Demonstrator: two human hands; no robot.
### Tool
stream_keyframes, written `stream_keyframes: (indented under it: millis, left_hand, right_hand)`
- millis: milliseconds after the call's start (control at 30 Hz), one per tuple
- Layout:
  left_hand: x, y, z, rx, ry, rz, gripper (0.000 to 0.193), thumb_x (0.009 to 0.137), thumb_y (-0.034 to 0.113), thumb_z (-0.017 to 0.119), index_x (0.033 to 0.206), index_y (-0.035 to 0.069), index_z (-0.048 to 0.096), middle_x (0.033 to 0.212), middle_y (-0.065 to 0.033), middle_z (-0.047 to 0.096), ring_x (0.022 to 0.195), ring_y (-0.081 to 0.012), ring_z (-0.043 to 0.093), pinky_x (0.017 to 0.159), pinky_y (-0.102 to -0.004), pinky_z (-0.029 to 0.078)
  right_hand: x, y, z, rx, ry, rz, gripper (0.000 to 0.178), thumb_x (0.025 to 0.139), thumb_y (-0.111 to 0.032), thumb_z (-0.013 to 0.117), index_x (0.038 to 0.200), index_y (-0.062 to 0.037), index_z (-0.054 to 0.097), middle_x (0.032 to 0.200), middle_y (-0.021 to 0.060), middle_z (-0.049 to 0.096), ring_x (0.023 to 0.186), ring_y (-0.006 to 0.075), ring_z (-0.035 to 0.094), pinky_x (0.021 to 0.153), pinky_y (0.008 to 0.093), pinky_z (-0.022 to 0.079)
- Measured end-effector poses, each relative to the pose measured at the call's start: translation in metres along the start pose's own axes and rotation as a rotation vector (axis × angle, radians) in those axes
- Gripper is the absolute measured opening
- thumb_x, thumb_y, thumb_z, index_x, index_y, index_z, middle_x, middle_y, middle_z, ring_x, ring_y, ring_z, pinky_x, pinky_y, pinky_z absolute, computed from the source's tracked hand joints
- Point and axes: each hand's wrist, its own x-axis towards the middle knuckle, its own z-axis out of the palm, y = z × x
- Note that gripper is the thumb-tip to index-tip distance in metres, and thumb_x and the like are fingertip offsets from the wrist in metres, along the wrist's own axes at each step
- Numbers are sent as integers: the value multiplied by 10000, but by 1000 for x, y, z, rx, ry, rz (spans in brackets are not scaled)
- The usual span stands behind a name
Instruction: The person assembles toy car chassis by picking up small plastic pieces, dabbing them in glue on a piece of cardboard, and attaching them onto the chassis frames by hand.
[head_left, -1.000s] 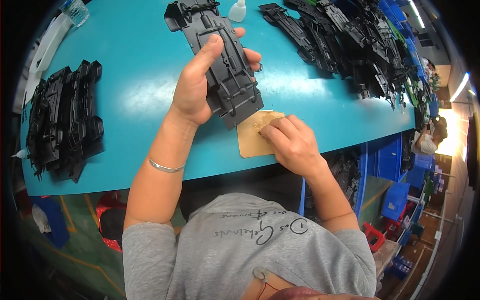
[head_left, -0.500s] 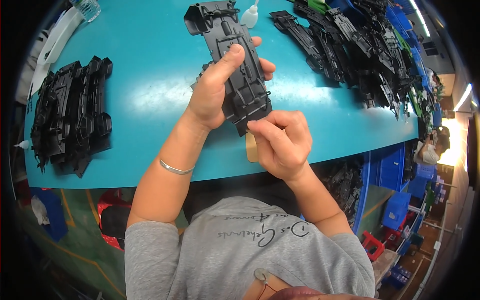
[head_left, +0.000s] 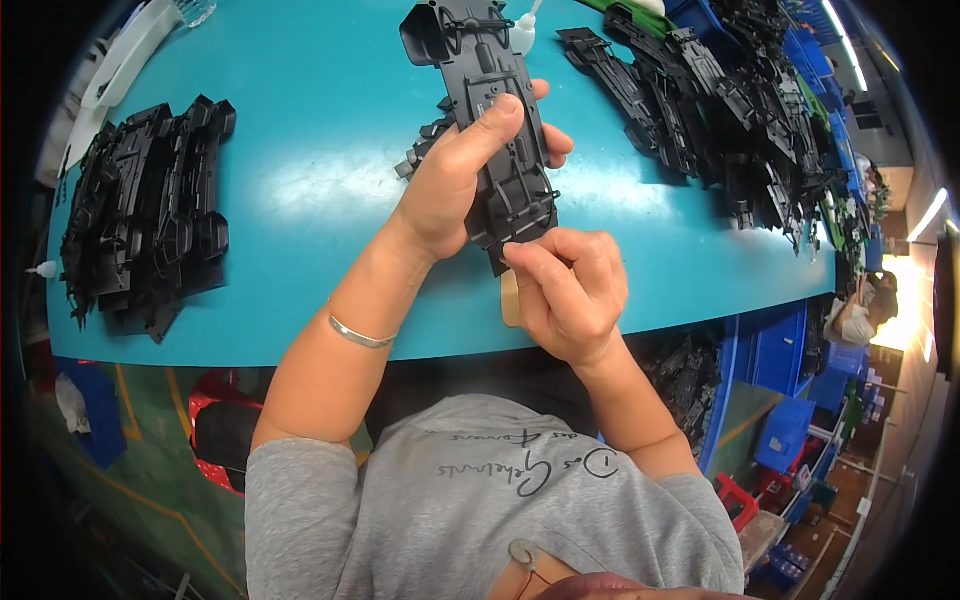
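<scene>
Black chassis [head_left: 515,168]; corner behind right hand [head_left: 575,290]

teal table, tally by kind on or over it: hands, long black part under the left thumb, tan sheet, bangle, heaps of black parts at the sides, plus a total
Hands: 2, left hand and right hand
Long black part: 1
Tan sheet: 1
Bangle: 1
Heaps: 2, left heap and right heap
Total: 7
</scene>
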Motion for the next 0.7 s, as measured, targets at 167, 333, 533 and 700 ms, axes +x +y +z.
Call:
stream_keyframes:
  millis: [167, 333, 533, 700]
  left_hand:
    - [0, -1, 0, -45, -6, -14, 566, 991, 412, 485, 1370, 4, 384, 1023, -119, 626, 984, -167, 584, 775, -302, 531]
    - [-1, -2, 2, -34, 3, -16, 582, 986, 414, 495, 1382, 4, 376, 1017, -109, 620, 972, -157, 571, 763, -289, 519]
    - [-2, -4, 2, -33, -2, -29, 601, 979, 424, 507, 1384, -1, 376, 1007, -98, 613, 956, -143, 565, 756, -280, 512]
    - [0, -1, 0, -47, -5, -18, 588, 982, 418, 503, 1389, 12, 376, 1000, -92, 619, 951, -145, 570, 760, -280, 509]
  right_hand:
    - [-1, -1, -1, 0, -21, -7, 285, 601, 25, 674, 864, -86, 681, 815, 20, 551, 650, 182, 483, 563, 308, 380]
    - [-2, -1, -1, -10, -30, -7, 277, 604, 19, 676, 857, -93, 679, 823, 17, 554, 659, 181, 489, 562, 309, 382]
    - [-1, -1, 2, 0, -46, -10, 274, 607, 16, 677, 857, -95, 677, 823, 16, 553, 649, 180, 492, 563, 309, 380]
    - [3, 1, -2, 62, -113, -3, 299, 614, 24, 691, 888, -96, 687, 855, 23, 588, 660, 175, 513, 562, 308, 380]
